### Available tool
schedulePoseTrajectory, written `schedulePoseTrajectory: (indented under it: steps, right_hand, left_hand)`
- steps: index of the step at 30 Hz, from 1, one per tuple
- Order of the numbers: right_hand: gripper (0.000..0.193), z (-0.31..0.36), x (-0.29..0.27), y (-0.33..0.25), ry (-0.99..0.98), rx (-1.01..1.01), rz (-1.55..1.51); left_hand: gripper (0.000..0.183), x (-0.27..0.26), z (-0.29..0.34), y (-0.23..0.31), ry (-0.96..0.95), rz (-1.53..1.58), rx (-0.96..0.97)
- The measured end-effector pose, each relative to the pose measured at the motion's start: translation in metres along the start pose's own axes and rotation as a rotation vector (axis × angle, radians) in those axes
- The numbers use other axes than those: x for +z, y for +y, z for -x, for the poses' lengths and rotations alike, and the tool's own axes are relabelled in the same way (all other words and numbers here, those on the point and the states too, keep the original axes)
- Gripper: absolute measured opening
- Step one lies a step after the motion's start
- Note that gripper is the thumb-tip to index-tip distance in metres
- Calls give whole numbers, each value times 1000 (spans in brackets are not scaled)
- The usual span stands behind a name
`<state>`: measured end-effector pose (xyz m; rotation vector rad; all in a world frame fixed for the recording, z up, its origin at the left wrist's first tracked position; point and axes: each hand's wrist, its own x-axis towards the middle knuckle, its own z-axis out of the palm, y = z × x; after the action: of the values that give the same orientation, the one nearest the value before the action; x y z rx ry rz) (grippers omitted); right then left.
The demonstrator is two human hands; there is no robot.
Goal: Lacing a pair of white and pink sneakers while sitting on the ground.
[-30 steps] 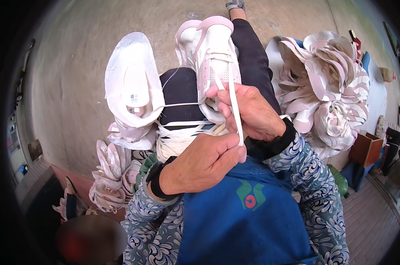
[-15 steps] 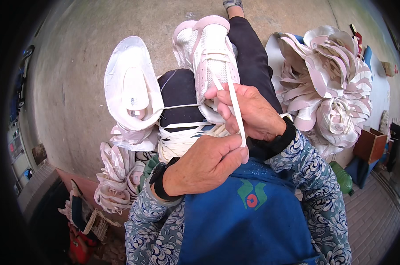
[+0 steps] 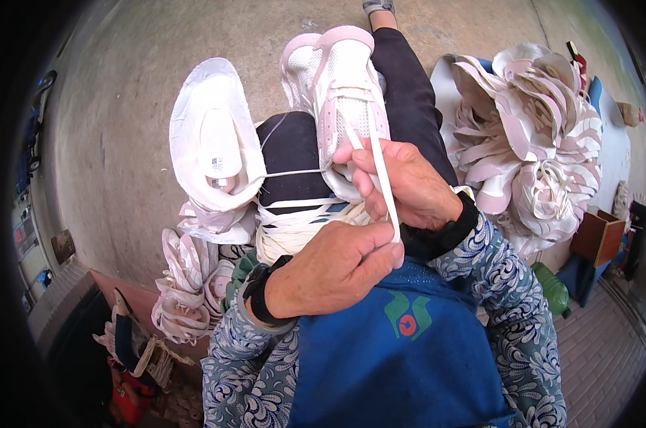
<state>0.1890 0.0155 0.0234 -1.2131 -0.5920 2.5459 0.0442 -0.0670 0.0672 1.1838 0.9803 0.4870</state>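
A pink-and-white sneaker upper (image 3: 343,68) lies over my lap, toe pointing away, with a white shoelace (image 3: 384,187) threaded through its upper eyelets. My left hand (image 3: 326,267) pinches the lace between thumb and forefinger, close to my apron. Taut, the lace runs from there up past my right hand (image 3: 408,182) to the upper. The right hand's fingers are curled together at the upper's opening, around a second stretch of lace; their tips are partly hidden. A bundle of loose white laces (image 3: 287,232) lies across my thigh, partly behind the left hand.
Left of my leg, another white upper (image 3: 216,143) is joined by a grey cord to the one I handle. More uppers (image 3: 184,285) hang below it. A large pile of pink-and-white uppers (image 3: 526,128) sits at right, near a wooden box (image 3: 597,235) and a green bottle (image 3: 550,289).
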Motion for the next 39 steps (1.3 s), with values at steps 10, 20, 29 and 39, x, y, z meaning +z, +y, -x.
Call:
schedulePoseTrajectory:
  steps: [10, 20, 29, 39]
  right_hand:
    - [29, 0, 0, -1, 16, 19, 14]
    - [29, 0, 1, 0, 4, 4, -10]
    - [26, -1, -5, 0, -41, -39, -29]
    - [18, 11, -31, -18, 178, -42, 108]
  left_hand:
    - [24, 0, -1, 1, 12, -19, 11]
    - [22, -4, 3, 0, 4, -39, 12]
    - [22, -6, 3, -1, -15, -20, -6]
    - [25, -29, 38, -24, 493, 428, -26]
